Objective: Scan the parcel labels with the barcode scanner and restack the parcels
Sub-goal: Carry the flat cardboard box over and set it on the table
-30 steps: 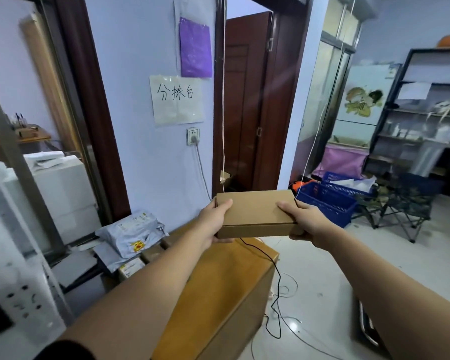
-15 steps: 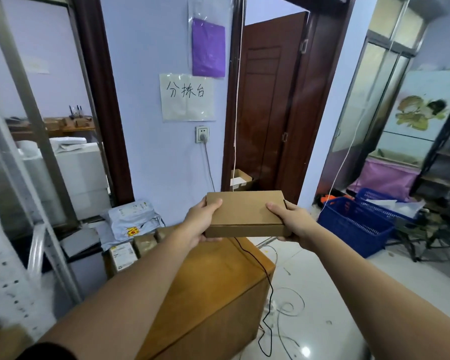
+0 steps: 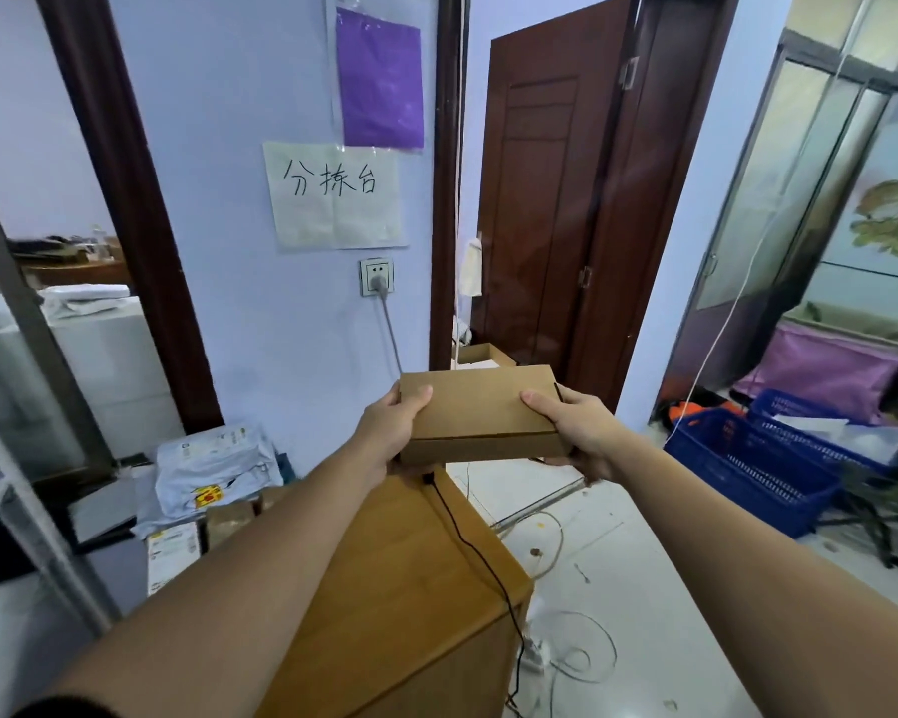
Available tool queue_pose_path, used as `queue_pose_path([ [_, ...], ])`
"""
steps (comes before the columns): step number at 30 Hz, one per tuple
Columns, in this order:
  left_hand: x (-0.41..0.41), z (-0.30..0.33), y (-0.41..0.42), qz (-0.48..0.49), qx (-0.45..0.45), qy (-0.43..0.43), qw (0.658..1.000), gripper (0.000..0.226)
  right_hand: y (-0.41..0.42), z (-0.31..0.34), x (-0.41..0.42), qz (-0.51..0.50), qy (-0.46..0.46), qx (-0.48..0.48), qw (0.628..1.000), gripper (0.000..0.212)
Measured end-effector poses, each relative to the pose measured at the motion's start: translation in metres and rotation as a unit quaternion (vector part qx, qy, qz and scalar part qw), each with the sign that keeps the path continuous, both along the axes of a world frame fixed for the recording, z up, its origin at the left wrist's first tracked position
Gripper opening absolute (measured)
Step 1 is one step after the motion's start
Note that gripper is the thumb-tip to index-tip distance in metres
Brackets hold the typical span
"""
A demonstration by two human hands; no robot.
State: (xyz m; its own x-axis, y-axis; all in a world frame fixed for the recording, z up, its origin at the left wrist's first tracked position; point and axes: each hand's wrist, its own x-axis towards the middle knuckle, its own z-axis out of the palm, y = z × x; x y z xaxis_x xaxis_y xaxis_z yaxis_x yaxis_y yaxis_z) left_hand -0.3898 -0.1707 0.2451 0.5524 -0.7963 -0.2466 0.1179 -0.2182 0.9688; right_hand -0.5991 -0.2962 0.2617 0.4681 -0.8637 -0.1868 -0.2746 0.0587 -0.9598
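A blue crate (image 3: pixel 747 474) sits on the floor at the right, its near part bare; a second blue crate (image 3: pixel 820 422) just behind it holds white sheets and papers. Beyond the hands, by the brown door (image 3: pixel 540 199), a small open carton (image 3: pixel 480 355) stands on the floor with something white inside; what it is cannot be told.

The parcel (image 3: pixel 480 409), a flat brown cardboard box, is held in the air above the far end of the wooden table (image 3: pixel 400 588). It lies nearly level, broad face up, long axis running left to right, its near side wall facing the camera. No label shows on the faces in view.

The left hand (image 3: pixel 390 430) clasps the parcel's left end, thumb on top, fingers hidden beneath. The right hand (image 3: pixel 576 427) clasps the right end the same way.

A black cable (image 3: pixel 475 551) trails across the table and down its right side. Grey mail bags (image 3: pixel 213 469) and small boxes lie piled at the left.
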Motion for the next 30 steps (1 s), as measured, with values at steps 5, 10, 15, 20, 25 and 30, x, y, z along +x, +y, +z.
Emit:
queue_pose_path([
  [5,-0.015,-0.007,-0.059,0.030,0.012,0.007,0.999,0.056,-0.068,0.001,-0.005,0.025,0.034,-0.024,0.999,0.027],
  [10,-0.034,-0.017,-0.109,0.081,0.004,0.013,0.997,0.045,-0.143,-0.012,-0.006,0.069,0.033,-0.028,0.997,0.052],
  [15,-0.050,-0.033,-0.135,0.155,0.009,0.030,0.987,0.038,-0.192,-0.019,0.003,0.147,0.045,-0.021,0.988,0.039],
  [20,-0.035,-0.039,-0.151,0.228,0.014,0.025,0.973,0.046,-0.223,-0.024,0.036,0.217,0.033,-0.005,0.976,0.037],
  [25,0.005,-0.051,-0.169,0.269,0.017,0.026,0.963,0.045,-0.249,-0.031,0.088,0.271,0.020,0.016,0.962,0.012],
  [30,0.058,-0.069,-0.194,0.287,0.015,0.040,0.957,0.046,-0.276,-0.048,0.144,0.294,0.028,0.040,0.955,0.013],
])
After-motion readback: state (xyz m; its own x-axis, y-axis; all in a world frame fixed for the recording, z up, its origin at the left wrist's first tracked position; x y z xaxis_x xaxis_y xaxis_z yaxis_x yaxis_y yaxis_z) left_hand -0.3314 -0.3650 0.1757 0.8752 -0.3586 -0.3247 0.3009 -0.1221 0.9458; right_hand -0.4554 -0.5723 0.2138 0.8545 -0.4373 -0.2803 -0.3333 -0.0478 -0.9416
